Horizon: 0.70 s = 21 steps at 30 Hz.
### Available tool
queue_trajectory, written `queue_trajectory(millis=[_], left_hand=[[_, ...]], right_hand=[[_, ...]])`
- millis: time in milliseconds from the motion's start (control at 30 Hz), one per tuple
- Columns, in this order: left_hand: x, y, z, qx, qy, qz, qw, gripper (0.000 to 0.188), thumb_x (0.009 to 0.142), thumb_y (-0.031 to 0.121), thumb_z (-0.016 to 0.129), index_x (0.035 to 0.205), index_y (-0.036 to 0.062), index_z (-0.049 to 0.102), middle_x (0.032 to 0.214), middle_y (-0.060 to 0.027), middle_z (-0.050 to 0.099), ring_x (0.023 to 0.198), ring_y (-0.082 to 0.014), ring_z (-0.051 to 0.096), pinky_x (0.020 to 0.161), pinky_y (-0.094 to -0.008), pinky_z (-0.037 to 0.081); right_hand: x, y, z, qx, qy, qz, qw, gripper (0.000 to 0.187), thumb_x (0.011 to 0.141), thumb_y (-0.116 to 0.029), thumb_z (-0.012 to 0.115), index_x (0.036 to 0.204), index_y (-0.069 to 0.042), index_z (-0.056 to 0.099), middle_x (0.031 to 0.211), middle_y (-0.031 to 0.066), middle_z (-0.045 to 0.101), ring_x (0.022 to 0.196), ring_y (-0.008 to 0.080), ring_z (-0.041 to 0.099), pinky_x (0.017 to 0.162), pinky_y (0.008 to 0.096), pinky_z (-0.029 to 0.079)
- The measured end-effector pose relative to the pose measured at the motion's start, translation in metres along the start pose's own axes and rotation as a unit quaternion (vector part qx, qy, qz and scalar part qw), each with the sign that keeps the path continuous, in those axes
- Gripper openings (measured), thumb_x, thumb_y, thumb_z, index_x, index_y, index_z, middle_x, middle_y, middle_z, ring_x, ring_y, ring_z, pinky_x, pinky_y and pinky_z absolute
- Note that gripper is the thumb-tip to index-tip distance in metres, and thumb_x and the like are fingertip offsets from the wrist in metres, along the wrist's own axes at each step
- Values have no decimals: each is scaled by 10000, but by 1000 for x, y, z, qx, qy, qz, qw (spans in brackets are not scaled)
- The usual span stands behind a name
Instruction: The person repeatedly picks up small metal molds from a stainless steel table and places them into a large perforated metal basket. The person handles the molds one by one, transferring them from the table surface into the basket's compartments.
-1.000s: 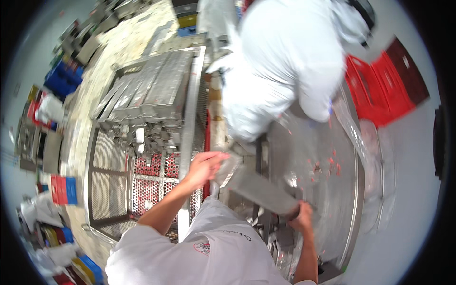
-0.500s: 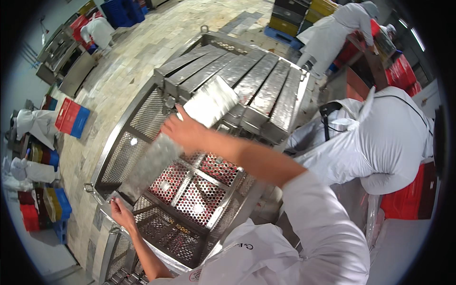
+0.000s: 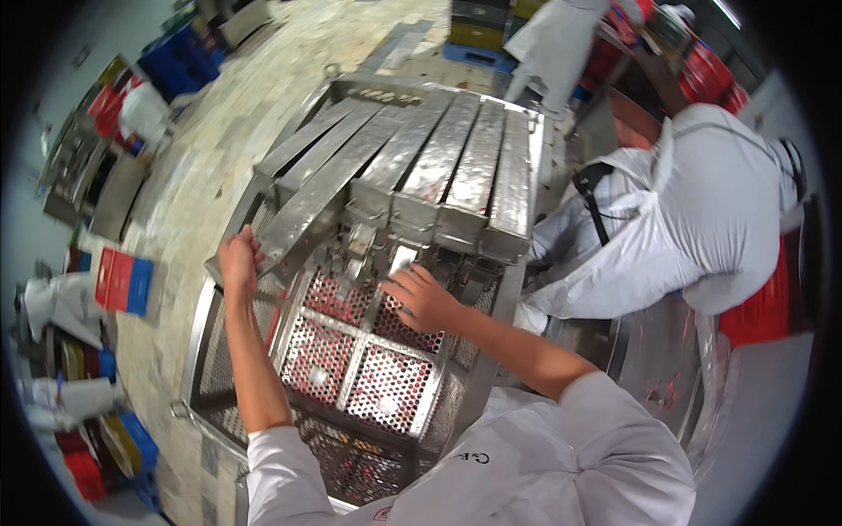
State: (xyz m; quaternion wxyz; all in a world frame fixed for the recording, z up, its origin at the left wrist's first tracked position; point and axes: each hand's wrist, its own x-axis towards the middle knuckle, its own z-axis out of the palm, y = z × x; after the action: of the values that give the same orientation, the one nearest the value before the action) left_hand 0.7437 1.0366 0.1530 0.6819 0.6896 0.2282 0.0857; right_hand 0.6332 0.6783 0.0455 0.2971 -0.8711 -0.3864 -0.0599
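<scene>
Several long, rectangular steel moulds [image 3: 427, 145] lie side by side across the far part of a perforated metal cage [image 3: 353, 346]. One steel mould [image 3: 326, 188] slants toward me at the left of the row, its near end jutting past the others. My left hand [image 3: 239, 256] is closed at that near end, its fingers curled against the metal; the exact grip is partly hidden. Over the cage's perforated floor, my right hand [image 3: 423, 300] holds nothing, with fingers apart and bent. It is close to the latches and wire handles [image 3: 412, 230] on the mould ends.
A co-worker in white [image 3: 702, 210] bends close by on the right, beside a metal surface [image 3: 658, 359]. Red and blue crates [image 3: 123, 280] stand at the left, with other people in white. Stacked crates on a blue pallet [image 3: 478, 57] stand beyond the cage.
The slanted mould has gone from being carried over the cage to lying against the row. My right hand has let go of it and moved nearer; my left hand has moved forward.
</scene>
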Motion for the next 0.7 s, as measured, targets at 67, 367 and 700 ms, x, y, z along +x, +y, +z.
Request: queue_trajectory(millis=[67, 367, 700], left_hand=[[49, -4, 62, 20, -38, -11, 999, 152, 940, 97, 543, 802, 34, 558, 688, -44, 516, 549, -143, 455, 499, -305, 386], [185, -92, 181, 14, 20, -36, 999, 139, 860, 27, 525, 853, -36, 649, 807, -133, 669, 632, -251, 634, 569, -401, 531], [-163, -214, 236, 156, -129, 287, 936, 320, 998, 297, 594, 1106, 19, 709, 859, -117, 704, 716, -187, 643, 569, -312, 511]], right_hand=[[-84, 6, -33, -34, -54, 117, 991, 656, 786, -133, 700, 1404, -60, 491, 1373, 199, 498, 1343, 337, 450, 1169, 539, 288], [-430, -59, -121, -136, 8, 499, 856, 648, 787, -179, 758, 1373, -73, 504, 1346, 173, 533, 1307, 350, 489, 1141, 541, 329], [-624, -296, -75, -176, 341, 651, 655, 488, 802, -174, 761, 1257, -68, 618, 1277, 143, 595, 1198, 351, 561, 1074, 459, 418]])
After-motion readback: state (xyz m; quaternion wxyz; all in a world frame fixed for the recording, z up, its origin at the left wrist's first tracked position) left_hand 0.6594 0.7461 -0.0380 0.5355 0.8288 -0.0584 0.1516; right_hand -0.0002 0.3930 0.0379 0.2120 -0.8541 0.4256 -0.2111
